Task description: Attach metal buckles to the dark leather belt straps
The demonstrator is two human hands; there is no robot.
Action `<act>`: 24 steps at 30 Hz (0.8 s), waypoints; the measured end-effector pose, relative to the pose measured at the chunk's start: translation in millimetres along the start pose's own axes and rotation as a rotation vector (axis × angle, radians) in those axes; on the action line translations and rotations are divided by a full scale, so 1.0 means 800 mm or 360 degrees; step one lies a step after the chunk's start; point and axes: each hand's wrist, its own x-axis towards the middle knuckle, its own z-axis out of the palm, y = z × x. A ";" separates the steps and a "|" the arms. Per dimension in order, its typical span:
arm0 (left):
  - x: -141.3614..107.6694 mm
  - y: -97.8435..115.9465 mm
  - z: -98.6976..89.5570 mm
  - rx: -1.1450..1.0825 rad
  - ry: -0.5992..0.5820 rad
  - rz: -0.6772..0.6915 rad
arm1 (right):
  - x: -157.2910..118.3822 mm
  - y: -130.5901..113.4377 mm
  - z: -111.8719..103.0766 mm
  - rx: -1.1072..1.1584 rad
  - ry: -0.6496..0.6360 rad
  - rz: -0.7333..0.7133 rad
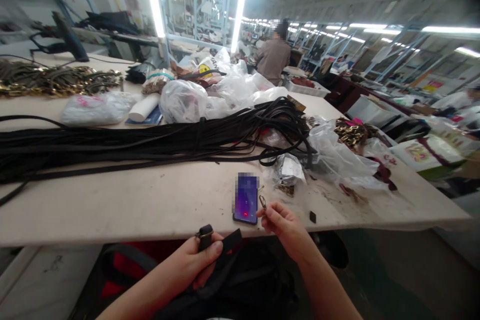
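Note:
My left hand (204,256) is closed around a black strap (231,241), its thumb pressing the strap flat. A brass-coloured buckle (204,232) sits on the looped part of that strap, above the fingers. To the right, my right hand (279,217) pinches a small brass-coloured snap hook (263,202) between thumb and fingers, above the table's front edge. The hook is apart from the strap. Just left of the right hand lies a phone (246,200) with a lit purple screen. A small black piece (312,217) rests to the right of that hand.
A long bundle of black straps (157,147) stretches across the table (112,210). Behind it are clear plastic bags (183,100) and a heap of metal-ended straps (56,77). Bagged hardware (287,175) and gold chain (350,132) lie to the right. A person (273,55) is farther back.

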 end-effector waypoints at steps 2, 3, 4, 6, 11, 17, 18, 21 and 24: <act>-0.001 0.009 0.002 0.0044 0.0033 0.0073 | -0.002 0.005 0.023 0.0086 -0.0063 0.0087; -0.002 0.010 0.002 0.0078 0.0058 0.0107 | -0.001 0.008 0.032 0.0076 -0.0088 0.0110; -0.002 0.010 0.001 0.0116 0.0091 0.0137 | -0.001 0.011 0.039 0.0029 -0.0109 0.0110; -0.003 0.005 -0.001 0.0195 0.0149 0.0173 | -0.001 0.016 0.050 -0.0162 -0.0112 0.0029; -0.006 -0.010 -0.005 0.0233 0.0059 0.0204 | -0.012 0.024 0.063 -0.0566 -0.0030 -0.0282; -0.005 -0.014 -0.003 0.0165 -0.0016 0.0192 | -0.020 0.034 0.068 0.0111 -0.0056 -0.0093; -0.005 -0.015 -0.003 0.0149 -0.0009 0.0182 | -0.019 0.037 0.069 0.0218 -0.0055 -0.0064; -0.004 -0.018 -0.003 0.0116 0.0026 0.0169 | -0.018 0.044 0.075 0.0367 -0.0062 0.0012; -0.001 -0.022 -0.008 0.0138 0.0145 0.0213 | -0.018 0.049 0.082 0.0448 -0.0147 0.0090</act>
